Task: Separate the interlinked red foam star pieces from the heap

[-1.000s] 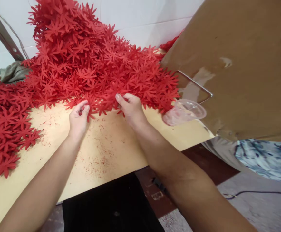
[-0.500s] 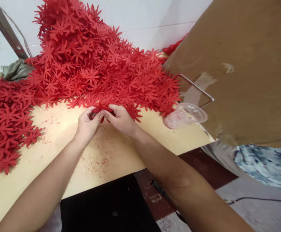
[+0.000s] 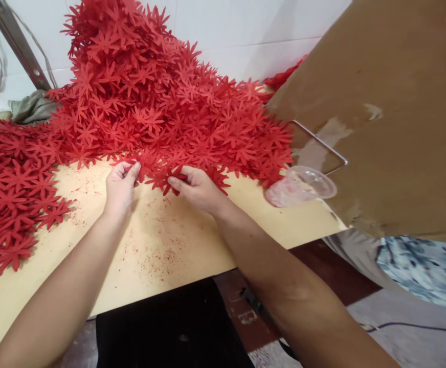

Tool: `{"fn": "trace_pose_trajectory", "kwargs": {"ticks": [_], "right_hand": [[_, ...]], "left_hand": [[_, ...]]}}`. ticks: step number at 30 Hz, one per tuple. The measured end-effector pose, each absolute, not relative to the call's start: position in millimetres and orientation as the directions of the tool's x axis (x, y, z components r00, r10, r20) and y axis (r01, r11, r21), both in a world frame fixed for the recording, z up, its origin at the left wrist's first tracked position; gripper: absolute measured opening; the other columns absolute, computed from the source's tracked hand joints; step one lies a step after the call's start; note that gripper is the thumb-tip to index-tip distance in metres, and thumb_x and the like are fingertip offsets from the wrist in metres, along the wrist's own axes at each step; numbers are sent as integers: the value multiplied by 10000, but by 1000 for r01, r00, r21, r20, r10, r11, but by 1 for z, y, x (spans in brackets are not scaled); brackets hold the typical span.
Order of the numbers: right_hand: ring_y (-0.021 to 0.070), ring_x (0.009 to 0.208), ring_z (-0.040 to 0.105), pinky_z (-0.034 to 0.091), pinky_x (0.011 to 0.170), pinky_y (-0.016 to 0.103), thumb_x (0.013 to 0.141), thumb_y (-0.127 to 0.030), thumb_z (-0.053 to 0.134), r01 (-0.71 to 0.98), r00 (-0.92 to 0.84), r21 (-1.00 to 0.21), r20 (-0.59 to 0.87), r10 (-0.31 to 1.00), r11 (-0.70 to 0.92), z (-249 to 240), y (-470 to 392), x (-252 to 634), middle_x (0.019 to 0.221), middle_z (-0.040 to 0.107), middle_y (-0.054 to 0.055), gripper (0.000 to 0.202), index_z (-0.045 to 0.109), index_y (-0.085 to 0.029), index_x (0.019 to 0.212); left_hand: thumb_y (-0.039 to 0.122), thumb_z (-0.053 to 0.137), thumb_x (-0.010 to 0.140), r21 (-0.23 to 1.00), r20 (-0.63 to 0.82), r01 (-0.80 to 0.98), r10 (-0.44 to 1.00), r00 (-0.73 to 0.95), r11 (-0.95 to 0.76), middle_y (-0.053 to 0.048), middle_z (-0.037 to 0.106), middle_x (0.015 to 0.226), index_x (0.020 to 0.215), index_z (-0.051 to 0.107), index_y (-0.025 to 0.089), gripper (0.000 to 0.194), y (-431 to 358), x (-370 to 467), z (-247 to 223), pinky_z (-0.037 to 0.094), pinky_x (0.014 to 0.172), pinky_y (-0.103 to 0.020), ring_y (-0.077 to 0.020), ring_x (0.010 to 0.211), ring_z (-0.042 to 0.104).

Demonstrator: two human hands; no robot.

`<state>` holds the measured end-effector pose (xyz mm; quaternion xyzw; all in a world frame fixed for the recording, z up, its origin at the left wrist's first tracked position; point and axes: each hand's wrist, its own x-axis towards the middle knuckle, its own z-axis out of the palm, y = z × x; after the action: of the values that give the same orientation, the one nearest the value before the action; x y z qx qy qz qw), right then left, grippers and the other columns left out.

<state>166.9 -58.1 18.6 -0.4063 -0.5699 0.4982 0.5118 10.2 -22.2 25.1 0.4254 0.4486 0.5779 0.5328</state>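
My right hand [image 3: 198, 189] is closed, with thumb and fingers pinching a red flower cutout [image 3: 165, 180] with narrow petals just above the table. My left hand [image 3: 120, 188] is a short way to its left, thumb and fingertips pressed together at the front edge of the pile. Red shows right by the left fingertips, but whether it is a held piece or part of the pile I cannot make out. Beyond both hands rises a large heap of red flower cutouts [image 3: 146, 97], spreading along the left side too.
Tiny red scraps lie on the pale tabletop [image 3: 104, 276]. A clear plastic cup [image 3: 303, 186] lies on its side at the right, by a large brown board [image 3: 403, 128]. A grey cloth [image 3: 35, 108] sits at back left. Patterned fabric [image 3: 426, 266] shows beyond the table's right edge.
My hands, together over a red piece before, have moved apart. The left went leftward; the right keeps a red flower cutout, which shows more fully now. The view has shifted slightly.
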Motion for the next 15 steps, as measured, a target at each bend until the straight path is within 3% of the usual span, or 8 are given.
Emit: {"fn": "trace_pose_trajectory", "kwargs": {"ticks": [3,7,9,12,15], "right_hand": [[50,517,464,419,514,213,677,-381,726,-77,-52,-986,150,987,145,15,-55,169,597,531,-58,272,570,-179,771],[38,475,412,362,457,201,640,-463,742,-97,-10,-985,144,990,142,14,-54,168,550,479,-73,339,564,-184,716],[51,522,455,415,506,212,618,-505,749,-102,-9,-983,155,988,153,16,-56,167,587,512,-58,368,587,-191,723],[95,731,576,512,713,260,592,-536,756,-119,15,-971,206,978,207,21,-59,165,778,620,-9,389,627,-212,765],[115,810,604,514,820,287,601,-519,758,-120,-25,-971,210,977,206,24,-62,162,840,648,6,360,640,-211,745]], "left_hand": [[234,706,726,977,20,-208,998,-65,-33,53,518,495,617,543,173,206,-20,6,26,358,454,-162,-38,442,433],[248,705,732,983,16,-183,1000,-6,-17,57,502,462,586,524,170,245,-23,7,26,331,437,-177,-35,406,410],[253,710,730,986,37,-162,999,17,-34,66,473,443,563,501,173,279,-26,10,25,309,426,-183,-31,396,374],[300,723,717,986,69,-155,995,75,-56,72,459,463,583,516,174,276,-31,14,21,309,435,-193,-34,419,361],[344,739,692,987,56,-158,990,128,-36,62,494,509,649,564,172,249,-34,19,13,323,448,-199,-43,448,393]]}}
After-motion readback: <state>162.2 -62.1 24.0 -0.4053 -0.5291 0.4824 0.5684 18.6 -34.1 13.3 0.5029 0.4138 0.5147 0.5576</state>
